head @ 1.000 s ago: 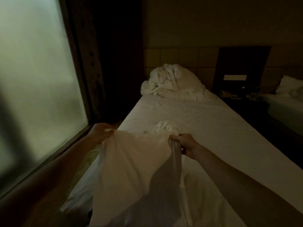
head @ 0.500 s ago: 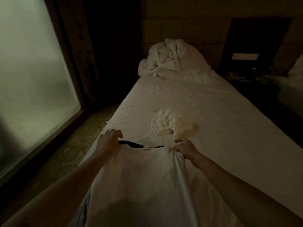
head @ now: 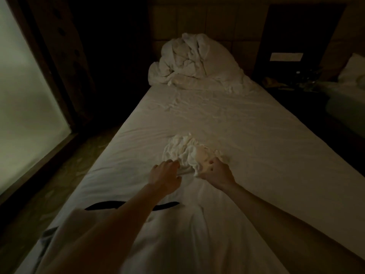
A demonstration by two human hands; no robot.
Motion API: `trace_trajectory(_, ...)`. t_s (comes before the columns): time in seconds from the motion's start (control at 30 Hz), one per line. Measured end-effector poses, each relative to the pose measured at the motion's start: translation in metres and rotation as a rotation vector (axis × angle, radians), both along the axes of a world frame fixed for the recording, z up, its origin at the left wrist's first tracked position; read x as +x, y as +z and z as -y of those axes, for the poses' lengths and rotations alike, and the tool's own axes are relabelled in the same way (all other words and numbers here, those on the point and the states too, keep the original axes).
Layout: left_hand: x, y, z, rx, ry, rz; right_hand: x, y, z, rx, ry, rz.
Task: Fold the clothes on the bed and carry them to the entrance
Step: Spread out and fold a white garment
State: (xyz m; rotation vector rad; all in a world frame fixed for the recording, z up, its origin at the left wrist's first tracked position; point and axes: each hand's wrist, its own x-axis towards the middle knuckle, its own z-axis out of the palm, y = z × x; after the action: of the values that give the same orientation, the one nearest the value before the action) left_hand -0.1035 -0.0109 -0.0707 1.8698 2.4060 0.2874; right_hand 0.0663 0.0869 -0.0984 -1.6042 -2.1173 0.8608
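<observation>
Both hands reach a crumpled white cloth (head: pixel 187 151) in the middle of the bed (head: pixel 256 135). The right hand (head: pixel 216 171) pinches its edge. The left hand (head: pixel 166 177) touches it, fingers loosely curled, maybe gripping; the room is too dark to tell. A white shirt (head: pixel 177 234) lies flat nearby, partly under the arms. A bunched duvet (head: pixel 193 62) sits far off.

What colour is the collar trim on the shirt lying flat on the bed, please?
Black, on a white shirt; the collar trim shows in the head view.
</observation>
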Motion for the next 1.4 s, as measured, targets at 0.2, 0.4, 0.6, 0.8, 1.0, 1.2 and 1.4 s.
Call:
trace_trajectory(0.2,-0.008,-0.055,-0.071,0.024,0.012,0.074,-0.047,-0.047,-0.047,0.084,0.052,0.082)
trace_trajectory(0.4,-0.021,-0.094,-0.120,0.024,0.096,0.146,-0.058,-0.070,-0.079,0.202,0.049,0.008)
trace_trajectory(0.6,-0.021,-0.082,-0.118,0.090,0.130,0.203,-0.009,-0.039,-0.094,0.176,-0.119,-0.315)
trace_trajectory(0.8,0.013,-0.021,-0.078,0.191,0.010,0.761,0.067,0.023,-0.057,0.321,-0.196,-0.462)
trace_trajectory(1.0,0.074,0.083,-0.022,0.413,-0.106,0.857,0.148,0.106,0.009,0.401,-0.213,-0.576)
trace_trajectory(1.2,0.143,0.165,0.033,0.575,-0.055,0.868,0.225,0.168,0.070,0.529,-0.208,-0.526)
trace_trajectory(1.4,0.203,0.215,0.067,0.276,-0.079,1.548,0.273,0.198,0.105,0.454,-0.359,-0.318)
